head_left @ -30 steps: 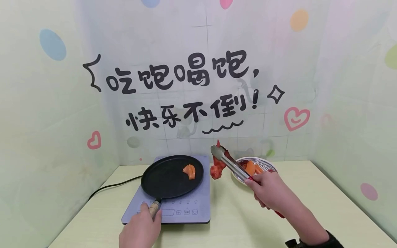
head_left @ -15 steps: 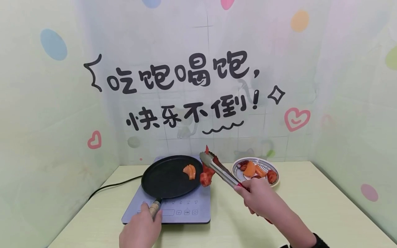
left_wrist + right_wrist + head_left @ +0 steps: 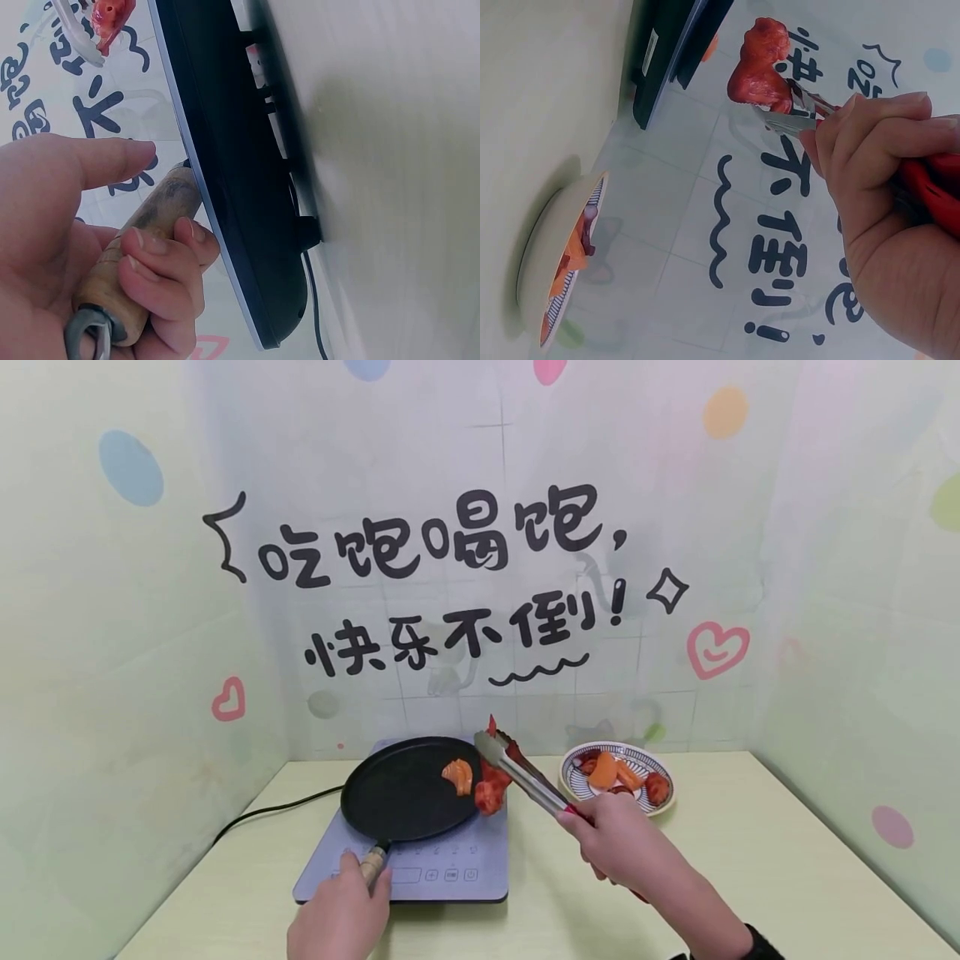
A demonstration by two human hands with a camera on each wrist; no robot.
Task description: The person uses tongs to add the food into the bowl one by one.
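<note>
By its wooden handle (image 3: 142, 232) my left hand (image 3: 341, 906) grips a round black frying pan (image 3: 393, 789), which sits on the induction cooker. An orange, pale-striped food piece (image 3: 459, 776) lies in the pan's right part. My right hand (image 3: 633, 843) holds metal tongs (image 3: 528, 781) with red handles (image 3: 934, 191). Pinched in their tips is a glossy red chicken wing (image 3: 761, 67), raised beside the pan's right rim and overlapping it in the head view. The left wrist view catches the wing (image 3: 112, 22) and a tong tip at its top edge.
The flat induction cooker (image 3: 491, 868) stands on the pale table (image 3: 750, 860), its black cord (image 3: 277, 804) running left. To the right is a patterned oval plate (image 3: 567, 781) with orange and dark red food pieces. Printed walls enclose the table's back and sides.
My right hand has carried the tongs and chicken wing leftward and slightly down, from near the plate to the pan's right edge. The left hand and pan have stayed in place.
</note>
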